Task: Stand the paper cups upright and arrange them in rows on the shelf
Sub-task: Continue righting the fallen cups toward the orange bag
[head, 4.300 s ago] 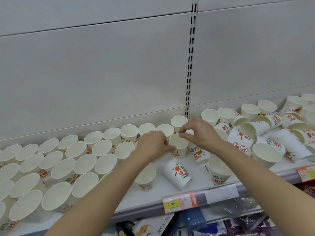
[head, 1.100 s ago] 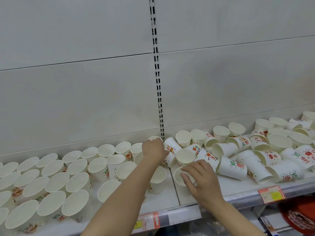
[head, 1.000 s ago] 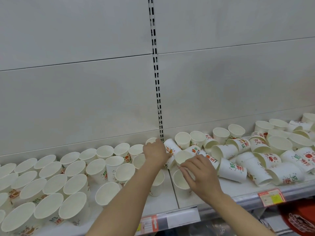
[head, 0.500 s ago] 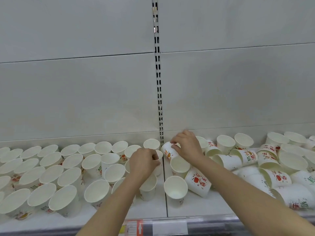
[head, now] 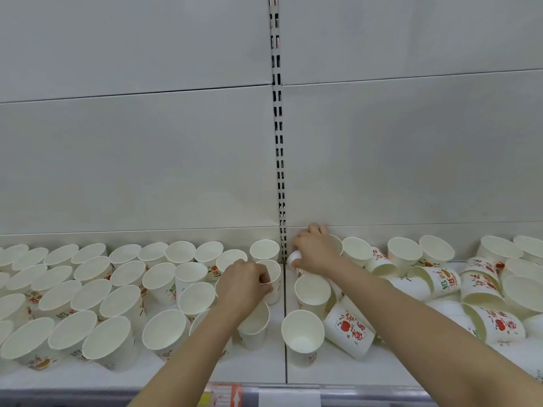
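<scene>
Cups [head: 117,284] of white paper, printed in red and green, are stood upright at left. A tilted cup [head: 294,257] is gripped by the right hand [head: 316,254]; an upright cup's rim [head: 271,279] is pinched by the left hand [head: 244,284].

- Two hands: left hand [head: 245,282] at frame centre, right hand [head: 316,251] just right of it.
- Paper cups [head: 164,330]: dozens, too crowded for an exact count.
- One shelf [head: 258,365] along the bottom.
- One slotted upright [head: 279,142] at centre.
</scene>
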`<action>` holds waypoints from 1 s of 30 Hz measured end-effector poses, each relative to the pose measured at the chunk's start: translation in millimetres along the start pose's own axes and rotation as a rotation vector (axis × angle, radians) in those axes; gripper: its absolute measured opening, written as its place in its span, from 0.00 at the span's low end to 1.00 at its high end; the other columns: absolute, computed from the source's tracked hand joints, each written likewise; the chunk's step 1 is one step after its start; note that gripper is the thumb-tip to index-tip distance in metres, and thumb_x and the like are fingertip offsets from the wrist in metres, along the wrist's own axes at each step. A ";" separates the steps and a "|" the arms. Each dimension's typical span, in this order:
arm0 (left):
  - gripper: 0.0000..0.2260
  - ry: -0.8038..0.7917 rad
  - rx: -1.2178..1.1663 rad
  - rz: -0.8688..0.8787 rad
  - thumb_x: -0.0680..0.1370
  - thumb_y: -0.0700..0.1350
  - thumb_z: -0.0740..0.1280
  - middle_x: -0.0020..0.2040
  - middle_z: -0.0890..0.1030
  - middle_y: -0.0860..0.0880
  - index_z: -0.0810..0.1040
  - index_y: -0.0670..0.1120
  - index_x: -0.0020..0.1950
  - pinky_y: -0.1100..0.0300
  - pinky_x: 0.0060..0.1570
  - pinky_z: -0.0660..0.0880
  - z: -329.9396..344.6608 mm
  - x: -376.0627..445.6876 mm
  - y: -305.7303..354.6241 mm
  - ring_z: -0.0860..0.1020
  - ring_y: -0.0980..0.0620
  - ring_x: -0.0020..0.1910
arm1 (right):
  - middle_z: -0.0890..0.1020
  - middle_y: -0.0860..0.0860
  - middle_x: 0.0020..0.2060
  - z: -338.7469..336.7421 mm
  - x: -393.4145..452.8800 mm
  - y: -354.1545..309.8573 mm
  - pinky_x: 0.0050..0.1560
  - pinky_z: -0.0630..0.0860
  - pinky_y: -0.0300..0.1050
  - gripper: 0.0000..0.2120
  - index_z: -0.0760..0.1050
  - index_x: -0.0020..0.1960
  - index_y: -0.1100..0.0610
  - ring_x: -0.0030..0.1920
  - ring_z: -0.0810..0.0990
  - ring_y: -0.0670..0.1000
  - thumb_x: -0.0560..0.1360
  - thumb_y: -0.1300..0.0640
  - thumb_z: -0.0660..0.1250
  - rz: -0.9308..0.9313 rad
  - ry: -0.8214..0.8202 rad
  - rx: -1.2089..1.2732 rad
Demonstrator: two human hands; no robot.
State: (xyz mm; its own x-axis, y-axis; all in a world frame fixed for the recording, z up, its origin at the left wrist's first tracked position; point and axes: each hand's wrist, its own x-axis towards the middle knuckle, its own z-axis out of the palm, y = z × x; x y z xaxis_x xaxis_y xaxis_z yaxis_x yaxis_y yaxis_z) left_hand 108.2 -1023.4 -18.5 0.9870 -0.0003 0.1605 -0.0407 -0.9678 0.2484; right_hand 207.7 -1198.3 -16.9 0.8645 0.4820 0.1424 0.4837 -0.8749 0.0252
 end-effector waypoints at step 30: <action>0.09 0.228 -0.122 0.338 0.74 0.58 0.68 0.42 0.81 0.55 0.82 0.54 0.45 0.56 0.41 0.72 -10.3 -32.3 45.9 0.75 0.52 0.46 | 0.81 0.43 0.36 -7.7 -157.5 -7.1 0.48 0.62 0.41 0.09 0.80 0.39 0.50 0.43 0.76 0.50 0.70 0.46 0.67 0.240 0.637 0.288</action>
State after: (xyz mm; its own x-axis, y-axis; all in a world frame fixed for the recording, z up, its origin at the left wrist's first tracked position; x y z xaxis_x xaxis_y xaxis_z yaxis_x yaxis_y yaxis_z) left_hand 72.9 -1065.3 -2.5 0.8558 -0.2437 0.4564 -0.3879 -0.8859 0.2543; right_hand 67.1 -1268.4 -31.9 0.7465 0.0819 0.6603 0.3837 -0.8637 -0.3267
